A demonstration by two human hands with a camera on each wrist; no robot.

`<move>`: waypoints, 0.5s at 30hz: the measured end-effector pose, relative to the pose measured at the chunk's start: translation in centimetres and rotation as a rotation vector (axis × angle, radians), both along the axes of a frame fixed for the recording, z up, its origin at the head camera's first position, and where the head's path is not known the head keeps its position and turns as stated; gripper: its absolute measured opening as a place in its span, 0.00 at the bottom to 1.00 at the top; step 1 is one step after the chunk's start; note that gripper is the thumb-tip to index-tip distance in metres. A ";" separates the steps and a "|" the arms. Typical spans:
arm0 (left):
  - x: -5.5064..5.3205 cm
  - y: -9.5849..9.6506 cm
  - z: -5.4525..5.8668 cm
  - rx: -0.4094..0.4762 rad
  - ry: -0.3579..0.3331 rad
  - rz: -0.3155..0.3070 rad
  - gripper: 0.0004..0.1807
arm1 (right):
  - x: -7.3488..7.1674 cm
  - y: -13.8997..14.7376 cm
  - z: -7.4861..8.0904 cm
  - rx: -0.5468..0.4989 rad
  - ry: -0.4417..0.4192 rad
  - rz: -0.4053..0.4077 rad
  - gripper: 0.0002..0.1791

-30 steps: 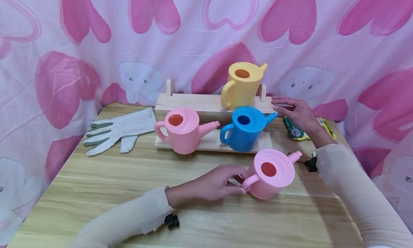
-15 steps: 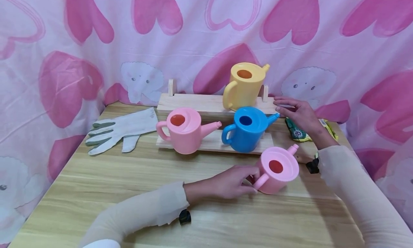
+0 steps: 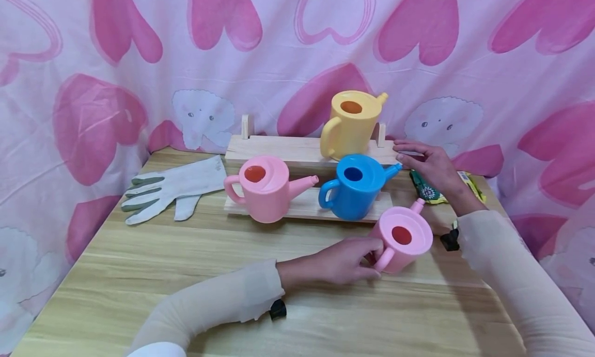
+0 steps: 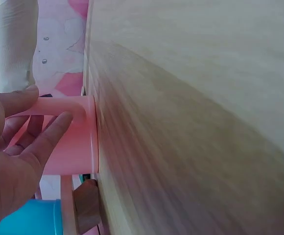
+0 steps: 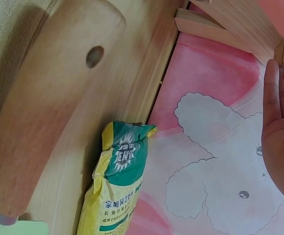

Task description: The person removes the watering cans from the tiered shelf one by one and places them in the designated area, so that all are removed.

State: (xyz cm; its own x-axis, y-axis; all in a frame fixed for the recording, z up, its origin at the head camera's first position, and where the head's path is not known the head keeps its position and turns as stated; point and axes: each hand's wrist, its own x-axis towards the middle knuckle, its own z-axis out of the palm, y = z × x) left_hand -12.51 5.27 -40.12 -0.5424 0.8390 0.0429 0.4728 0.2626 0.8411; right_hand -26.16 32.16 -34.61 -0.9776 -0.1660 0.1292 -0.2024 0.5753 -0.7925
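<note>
In the head view my left hand (image 3: 346, 260) holds a pink watering can (image 3: 403, 239) by its handle, in front of the shelf's right end. Thumb and fingers close round that handle in the left wrist view, and the can's base is right at the tabletop. Its spout points away and slightly right. My right hand (image 3: 432, 167) reaches to the right end of a two-tier wooden shelf (image 3: 279, 146), its fingers fairly straight and touching the upper board. A yellow watering can (image 3: 354, 127) stands on the upper tier. On the lower tier are a blue watering can (image 3: 355, 189) and another pink watering can (image 3: 265, 194).
White-and-green gloves (image 3: 178, 186) lie left of the shelf. A green and yellow packet (image 5: 120, 178) lies at the right, partly under my right forearm. Near it is a tool with a wooden handle (image 5: 54, 98), mostly hidden in the head view. A heart-patterned curtain (image 3: 260, 78) hangs behind.
My left hand has moved right and slightly away with the held pink watering can, whose spout has turned to point farther away. My right hand stays at the shelf end.
</note>
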 end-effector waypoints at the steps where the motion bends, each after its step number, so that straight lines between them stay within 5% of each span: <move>1: 0.1 0.1 0.1 -0.008 0.009 0.008 0.17 | 0.0 0.0 0.0 -0.001 -0.004 -0.002 0.28; 9: 0.9 1.5 0.6 -0.093 0.131 0.068 0.17 | -0.1 0.2 -0.1 0.004 -0.020 -0.006 0.28; 15: 1.4 2.5 0.7 -0.165 0.227 0.043 0.15 | -0.2 0.3 -0.1 0.011 -0.027 -0.003 0.28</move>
State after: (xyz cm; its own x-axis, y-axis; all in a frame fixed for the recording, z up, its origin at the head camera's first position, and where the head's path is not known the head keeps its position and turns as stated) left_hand -11.16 7.76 -39.40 -0.5701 0.8209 0.0321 0.6295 0.4114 0.6591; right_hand -26.39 32.49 -34.73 -0.9812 -0.1642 0.1010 -0.1793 0.5850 -0.7910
